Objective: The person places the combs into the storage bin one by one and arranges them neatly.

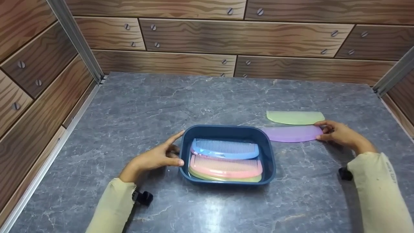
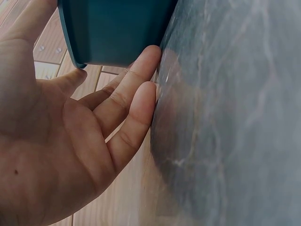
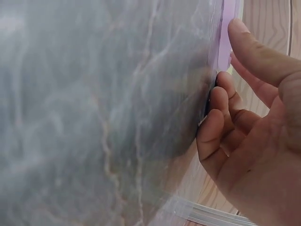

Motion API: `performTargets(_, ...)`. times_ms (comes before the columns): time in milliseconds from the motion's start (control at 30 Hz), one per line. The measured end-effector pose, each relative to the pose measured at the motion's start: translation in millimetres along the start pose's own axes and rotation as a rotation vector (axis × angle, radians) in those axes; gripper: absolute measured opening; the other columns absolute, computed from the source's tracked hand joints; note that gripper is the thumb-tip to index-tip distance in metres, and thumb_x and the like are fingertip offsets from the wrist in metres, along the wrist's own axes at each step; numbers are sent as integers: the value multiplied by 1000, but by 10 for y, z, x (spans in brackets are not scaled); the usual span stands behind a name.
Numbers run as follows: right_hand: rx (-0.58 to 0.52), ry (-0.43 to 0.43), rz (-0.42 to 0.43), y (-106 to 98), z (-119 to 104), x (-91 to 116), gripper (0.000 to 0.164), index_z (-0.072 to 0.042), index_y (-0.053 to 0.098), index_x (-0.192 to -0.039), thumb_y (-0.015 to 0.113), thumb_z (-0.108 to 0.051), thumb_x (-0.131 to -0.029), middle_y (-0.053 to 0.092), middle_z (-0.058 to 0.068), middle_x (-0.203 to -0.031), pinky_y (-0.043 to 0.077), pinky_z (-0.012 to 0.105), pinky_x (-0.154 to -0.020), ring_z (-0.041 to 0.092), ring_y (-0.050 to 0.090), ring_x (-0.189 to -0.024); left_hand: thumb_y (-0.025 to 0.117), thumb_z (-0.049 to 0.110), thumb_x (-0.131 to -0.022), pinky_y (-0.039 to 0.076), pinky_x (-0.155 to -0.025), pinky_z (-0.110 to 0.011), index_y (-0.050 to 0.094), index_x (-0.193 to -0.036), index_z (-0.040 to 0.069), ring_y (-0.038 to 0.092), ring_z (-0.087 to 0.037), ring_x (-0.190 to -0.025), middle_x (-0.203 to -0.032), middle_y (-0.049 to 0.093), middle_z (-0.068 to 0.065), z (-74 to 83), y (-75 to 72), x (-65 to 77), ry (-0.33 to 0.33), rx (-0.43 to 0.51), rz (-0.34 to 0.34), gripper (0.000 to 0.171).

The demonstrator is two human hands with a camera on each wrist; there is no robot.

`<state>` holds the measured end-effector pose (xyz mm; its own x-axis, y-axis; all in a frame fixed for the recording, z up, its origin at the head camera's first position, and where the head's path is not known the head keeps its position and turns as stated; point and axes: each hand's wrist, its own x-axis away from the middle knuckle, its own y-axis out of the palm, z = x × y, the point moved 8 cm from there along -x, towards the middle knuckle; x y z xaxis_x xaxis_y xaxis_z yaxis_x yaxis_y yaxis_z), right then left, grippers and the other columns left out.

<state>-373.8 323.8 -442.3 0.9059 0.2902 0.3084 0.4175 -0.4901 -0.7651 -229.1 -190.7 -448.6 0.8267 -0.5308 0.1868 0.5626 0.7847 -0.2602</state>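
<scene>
A dark blue plastic basket (image 1: 228,127) holds several combs. A blue comb (image 1: 226,149) lies at the back inside it, and a pink comb (image 1: 226,166) overlaps a yellow-green comb (image 1: 239,179) at the front. My left hand (image 1: 158,157) touches the basket's left side, thumb and index finger spread along the rim. On the table to the basket's right lies a purple comb (image 1: 291,133), its left end partly behind the basket wall. My right hand (image 1: 339,134) pinches its right end between thumb and fingers. Just behind it lies a light green comb (image 1: 294,117), close to my index finger.
The grey marbled tabletop (image 1: 161,100) carries everything. Wood-patterned panels (image 1: 194,35) enclose the back and both sides, with metal posts (image 1: 79,42) at the rear corners.
</scene>
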Motion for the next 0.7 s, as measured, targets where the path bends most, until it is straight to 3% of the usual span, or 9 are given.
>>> performTargets(367,56,-39,-27,13,-40,9,64,7,40,-139,68,-24,-90,58,16,-103,41,21,-71,11,50,-84,74,28,-86,50,-96,-35,4,-157,22,60,-31,-113,-129,54,-26,-3,5,-11,-3,-17,5,100)
performTargets(700,-27,-88,20,16,-71,39,58,12,41,-130,71,-13,-87,60,19,-105,44,16,-71,-1,51,-81,74,28,-85,49,-97,-37,4,-157,23,60,-31,-112,-129,53,-26,6,8,2,-13,-18,10,101)
